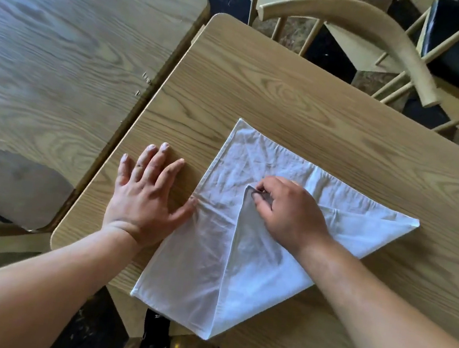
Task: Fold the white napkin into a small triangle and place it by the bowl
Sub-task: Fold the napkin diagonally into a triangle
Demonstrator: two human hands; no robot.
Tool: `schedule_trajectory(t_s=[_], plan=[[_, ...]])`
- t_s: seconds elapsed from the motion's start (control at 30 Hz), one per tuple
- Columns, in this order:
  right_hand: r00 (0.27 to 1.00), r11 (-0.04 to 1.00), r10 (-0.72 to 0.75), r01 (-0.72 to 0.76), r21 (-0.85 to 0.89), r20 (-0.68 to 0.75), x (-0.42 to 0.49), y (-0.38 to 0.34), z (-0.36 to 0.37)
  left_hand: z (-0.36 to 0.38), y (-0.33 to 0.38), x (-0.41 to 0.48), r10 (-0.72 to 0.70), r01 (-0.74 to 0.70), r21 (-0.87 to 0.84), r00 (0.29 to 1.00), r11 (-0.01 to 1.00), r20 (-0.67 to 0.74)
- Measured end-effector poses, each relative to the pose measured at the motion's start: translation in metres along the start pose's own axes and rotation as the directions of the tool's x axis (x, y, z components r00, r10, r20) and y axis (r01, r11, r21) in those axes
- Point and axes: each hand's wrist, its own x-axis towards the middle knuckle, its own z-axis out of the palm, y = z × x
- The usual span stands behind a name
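The white napkin (213, 244) lies spread on the near wooden table (320, 98), partly over the table's front edge. One corner is folded in toward the middle, and my right hand (287, 210) pinches that corner's tip between thumb and fingers. My left hand (147, 192) lies flat on the table with fingers spread, its thumb touching the napkin's left edge. No bowl is in view.
A second wooden table (63, 49) stands close on the left, with a narrow gap between the two. Wooden chairs (386, 39) with dark seats stand behind the near table. A dark rounded chair seat (8, 182) sits at lower left. My shoe (155, 336) shows below the table edge.
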Motion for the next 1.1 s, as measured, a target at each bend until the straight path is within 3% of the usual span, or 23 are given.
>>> schedule_trajectory(t_s=[0.67,0.87,1.0,1.1], plan=[[0.992,0.989,0.127,-0.125,-0.073,0.024,0.146,-0.017,-0.029,0.005,-0.003,0.000,0.029,-0.028,0.021,0.999,0.999,-0.025],[0.999,0.990,0.037,-0.041,-0.135,-0.028,0.149,-0.015,-0.021,0.002,-0.002,0.001,0.031,-0.031,0.012,0.999,0.999,-0.033],[0.979,0.968,-0.043,-0.008,-0.249,-0.197,0.136,-0.020,-0.017,0.001,-0.002,0.001,0.055,-0.055,0.025,0.998,0.998,-0.027],[0.948,0.975,-0.198,0.163,-0.154,-0.249,0.107,-0.035,-0.008,-0.001,0.000,0.002,0.039,-0.039,0.016,0.999,0.999,-0.008]])
